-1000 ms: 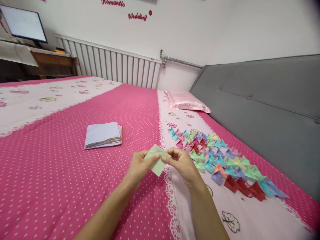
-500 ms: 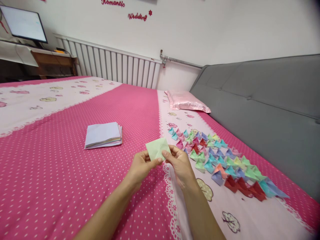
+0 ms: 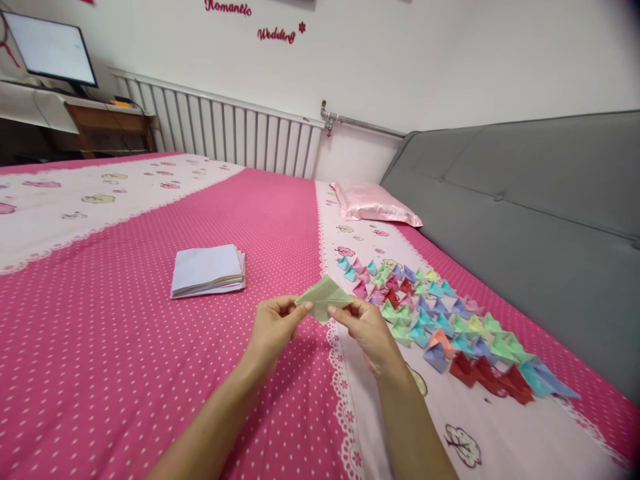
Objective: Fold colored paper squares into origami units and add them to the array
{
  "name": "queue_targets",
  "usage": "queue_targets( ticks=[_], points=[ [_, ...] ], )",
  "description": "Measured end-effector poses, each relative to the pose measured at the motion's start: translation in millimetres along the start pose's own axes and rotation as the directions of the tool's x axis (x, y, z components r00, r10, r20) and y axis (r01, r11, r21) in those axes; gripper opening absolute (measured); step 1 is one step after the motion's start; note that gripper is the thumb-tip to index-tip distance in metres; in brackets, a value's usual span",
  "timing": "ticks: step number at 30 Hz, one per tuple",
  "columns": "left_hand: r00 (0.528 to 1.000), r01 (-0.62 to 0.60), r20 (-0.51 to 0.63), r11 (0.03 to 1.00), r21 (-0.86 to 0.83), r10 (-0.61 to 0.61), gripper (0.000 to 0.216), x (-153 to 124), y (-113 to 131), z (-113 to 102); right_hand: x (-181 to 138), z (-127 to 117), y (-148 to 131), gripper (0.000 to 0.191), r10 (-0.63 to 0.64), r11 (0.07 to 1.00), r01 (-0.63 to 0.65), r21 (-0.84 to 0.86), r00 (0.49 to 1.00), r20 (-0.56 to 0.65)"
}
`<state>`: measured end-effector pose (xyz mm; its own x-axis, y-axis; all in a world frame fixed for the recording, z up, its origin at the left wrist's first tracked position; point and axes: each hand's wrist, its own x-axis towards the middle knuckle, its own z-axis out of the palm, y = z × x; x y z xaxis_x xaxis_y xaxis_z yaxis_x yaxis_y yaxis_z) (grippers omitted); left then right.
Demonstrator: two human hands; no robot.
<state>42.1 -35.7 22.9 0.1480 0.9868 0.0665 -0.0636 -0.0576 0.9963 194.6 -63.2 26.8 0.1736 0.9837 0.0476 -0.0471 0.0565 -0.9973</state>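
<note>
A pale green piece of folded paper (image 3: 324,293) is held up over the bed between both my hands. My left hand (image 3: 275,327) pinches its left corner between thumb and fingers. On the opposite side, my right hand (image 3: 367,327) grips the right corner the same way. The paper has a peaked top edge and a point hanging down in the middle, with creases across it. To the right of my right hand stand several rows of small folded paper boats (image 3: 440,313) in green, blue, red, pink, yellow and orange.
A stack of square paper sheets (image 3: 207,267) lies on the pink dotted bedspread (image 3: 125,347) at left. A pink pillow (image 3: 375,203) rests by the grey headboard (image 3: 530,173). Behind the bed are a white radiator (image 3: 225,123) and a desk with a monitor (image 3: 50,50).
The green paper has gone from a flat square facing me to a peaked shape with its corners at the sides. My hands have moved apart slightly, each now pinching a side corner.
</note>
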Motion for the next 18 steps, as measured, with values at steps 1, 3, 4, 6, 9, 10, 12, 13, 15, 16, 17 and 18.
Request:
queue_targets(
  ticks=[1, 3, 4, 6, 9, 10, 12, 13, 15, 16, 17, 18],
  points=[
    [1.000, 0.021, 0.012, 1.000, -0.008, -0.021, 0.029, 0, 0, 0, 0, -1, 0, 0.025, 0.007, 1.000, -0.007, -0.002, 1.000, 0.004],
    [0.998, 0.056, 0.038, 0.997, -0.049, -0.054, 0.029, -1, 1, 1, -1, -3, -1, 0.026, 0.026, 1.000, -0.026, 0.010, 0.999, 0.022],
    [0.996, 0.073, 0.048, 0.995, -0.074, -0.069, 0.028, -1, 1, 1, -1, -4, -2, 0.026, 0.042, 0.999, -0.043, 0.018, 0.999, 0.032],
    [0.993, 0.105, 0.063, 0.988, -0.110, -0.099, 0.028, -1, 1, 1, -2, -4, -3, 0.027, 0.077, 0.996, -0.078, 0.037, 0.996, 0.048],
    [0.989, 0.136, 0.082, 0.979, -0.149, -0.124, 0.026, -1, 1, 0, -2, -4, -5, 0.028, 0.097, 0.992, -0.102, 0.075, 0.993, 0.069],
    [0.988, 0.137, 0.095, 0.977, -0.164, -0.122, 0.025, -1, 0, 0, -2, -4, -5, 0.027, 0.091, 0.992, -0.097, 0.083, 0.993, 0.077],
    [0.986, 0.131, 0.128, 0.972, -0.194, -0.107, 0.023, -2, 0, 0, -2, -5, -6, 0.025, 0.067, 0.994, -0.074, 0.082, 0.993, 0.094],
    [0.985, 0.128, 0.143, 0.970, -0.206, -0.100, 0.023, -2, 1, 0, -2, -6, -6, 0.024, 0.054, 0.995, -0.062, 0.078, 0.994, 0.099],
    [0.982, 0.130, 0.167, 0.965, -0.227, -0.093, 0.023, -3, 3, -1, -2, -8, -7, 0.025, 0.039, 0.997, -0.046, 0.065, 0.993, 0.112],
    [0.980, 0.134, 0.178, 0.961, -0.240, -0.092, 0.023, -4, 4, -1, -2, -10, -8, 0.027, 0.035, 0.997, -0.043, 0.064, 0.992, 0.123],
    [0.978, 0.136, 0.188, 0.957, -0.255, -0.089, 0.023, -4, 5, -2, -2, -11, -9, 0.030, 0.030, 0.997, -0.040, 0.069, 0.990, 0.139],
    [0.976, 0.136, 0.200, 0.953, -0.271, -0.082, 0.023, -4, 6, -2, -2, -13, -10, 0.034, 0.028, 0.996, -0.042, 0.082, 0.986, 0.165]
  ],
)
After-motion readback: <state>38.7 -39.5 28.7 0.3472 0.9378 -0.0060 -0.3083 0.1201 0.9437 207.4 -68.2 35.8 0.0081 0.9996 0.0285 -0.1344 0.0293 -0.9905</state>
